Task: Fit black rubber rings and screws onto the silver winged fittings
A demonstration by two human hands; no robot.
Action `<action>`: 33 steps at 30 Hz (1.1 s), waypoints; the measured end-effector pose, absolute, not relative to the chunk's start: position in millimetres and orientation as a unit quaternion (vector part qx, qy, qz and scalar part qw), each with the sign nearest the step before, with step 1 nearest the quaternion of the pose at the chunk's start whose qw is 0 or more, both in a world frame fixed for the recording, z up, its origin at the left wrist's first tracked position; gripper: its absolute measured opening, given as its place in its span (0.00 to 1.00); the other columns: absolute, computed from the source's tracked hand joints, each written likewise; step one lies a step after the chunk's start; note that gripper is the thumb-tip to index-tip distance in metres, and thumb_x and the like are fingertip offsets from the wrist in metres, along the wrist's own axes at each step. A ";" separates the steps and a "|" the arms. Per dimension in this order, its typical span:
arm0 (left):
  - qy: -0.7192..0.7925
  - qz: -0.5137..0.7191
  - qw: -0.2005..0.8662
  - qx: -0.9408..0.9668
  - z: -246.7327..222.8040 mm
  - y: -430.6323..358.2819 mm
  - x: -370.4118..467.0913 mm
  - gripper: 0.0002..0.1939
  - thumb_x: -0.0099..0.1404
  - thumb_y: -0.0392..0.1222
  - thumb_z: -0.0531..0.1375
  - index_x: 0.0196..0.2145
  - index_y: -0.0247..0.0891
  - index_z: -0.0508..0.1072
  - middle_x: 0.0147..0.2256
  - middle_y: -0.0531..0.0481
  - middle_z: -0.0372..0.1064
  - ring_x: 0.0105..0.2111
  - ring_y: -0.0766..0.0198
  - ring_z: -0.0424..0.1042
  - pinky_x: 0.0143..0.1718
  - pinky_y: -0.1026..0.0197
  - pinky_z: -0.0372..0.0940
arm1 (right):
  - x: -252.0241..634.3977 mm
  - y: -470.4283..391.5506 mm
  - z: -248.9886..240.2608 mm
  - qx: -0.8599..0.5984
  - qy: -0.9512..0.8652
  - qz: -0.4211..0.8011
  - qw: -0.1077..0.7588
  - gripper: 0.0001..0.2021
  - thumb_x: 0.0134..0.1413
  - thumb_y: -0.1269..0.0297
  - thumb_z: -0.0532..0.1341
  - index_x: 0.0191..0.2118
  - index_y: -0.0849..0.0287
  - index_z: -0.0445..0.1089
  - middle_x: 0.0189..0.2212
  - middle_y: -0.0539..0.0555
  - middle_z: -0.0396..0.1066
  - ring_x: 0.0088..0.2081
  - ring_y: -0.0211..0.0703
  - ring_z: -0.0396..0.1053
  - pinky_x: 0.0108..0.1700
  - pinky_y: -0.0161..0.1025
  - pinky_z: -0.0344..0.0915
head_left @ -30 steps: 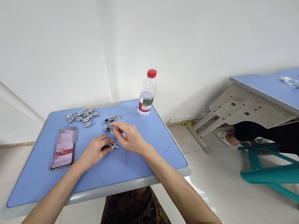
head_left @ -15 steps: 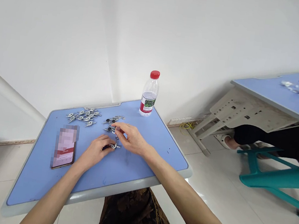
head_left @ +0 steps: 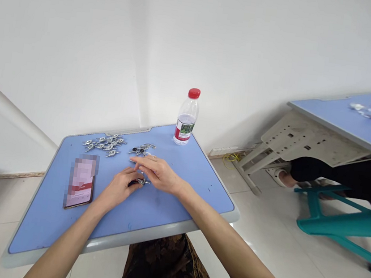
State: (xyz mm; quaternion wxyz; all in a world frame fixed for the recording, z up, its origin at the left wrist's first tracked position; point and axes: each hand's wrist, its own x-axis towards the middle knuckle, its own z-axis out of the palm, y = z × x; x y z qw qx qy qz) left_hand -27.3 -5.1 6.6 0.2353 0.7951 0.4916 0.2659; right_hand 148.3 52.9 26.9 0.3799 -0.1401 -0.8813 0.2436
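A small metal fitting (head_left: 142, 181) with a ring-like body and a thin prong lies pinched in the fingers of my left hand (head_left: 122, 185), low over the blue table (head_left: 163, 213). My right hand (head_left: 161, 174) is right above it, index finger reaching left and thumb bent beneath. Whatever those right fingers hold is hidden or too small to name. Just beyond the right hand is a small group of metal fittings (head_left: 141, 151), some with black round caps. Farther left lies a larger pile of similar silver fittings (head_left: 107, 144).
A phone (head_left: 82, 182) lies on the table's left side. A water bottle (head_left: 186, 119) with a red cap stands at the back edge, near the wall. To the right are another blue table (head_left: 337, 115), a teal stool (head_left: 338, 218) and a seated person's leg (head_left: 333, 173).
My right hand has shifted slightly left and its fingers now lie flatter above the left hand. The left hand keeps its grip on the metal fitting. The view has moved slightly.
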 end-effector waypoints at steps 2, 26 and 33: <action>0.486 0.273 0.233 0.796 6.6 -5.0 -26.6 0.09 0.62 0.33 0.59 0.40 0.41 0.75 0.41 0.48 0.72 0.44 0.57 0.68 0.46 0.54 0.64 | 144.9 53.0 25.3 -0.142 -0.873 0.251 0.394 0.14 0.64 0.69 0.50 0.51 0.59 0.67 0.38 0.55 0.73 0.42 0.41 0.69 0.46 0.40 0.65; 0.493 0.263 0.224 0.799 2.5 -5.0 -26.4 0.07 0.62 0.35 0.58 0.38 0.39 0.75 0.37 0.47 0.72 0.38 0.59 0.69 0.41 0.56 0.65 | 150.9 53.8 23.8 -0.174 -0.858 0.250 0.413 0.14 0.63 0.69 0.50 0.52 0.58 0.66 0.37 0.55 0.73 0.39 0.40 0.69 0.43 0.40 0.67; 0.495 0.261 0.225 0.798 0.6 -4.6 -26.8 0.08 0.62 0.34 0.58 0.38 0.40 0.75 0.41 0.47 0.72 0.41 0.58 0.69 0.45 0.55 0.64 | 147.9 53.2 24.4 -0.214 -0.835 0.278 0.424 0.05 0.58 0.66 0.58 0.38 0.59 0.69 0.30 0.52 0.70 0.32 0.37 0.66 0.35 0.35 0.65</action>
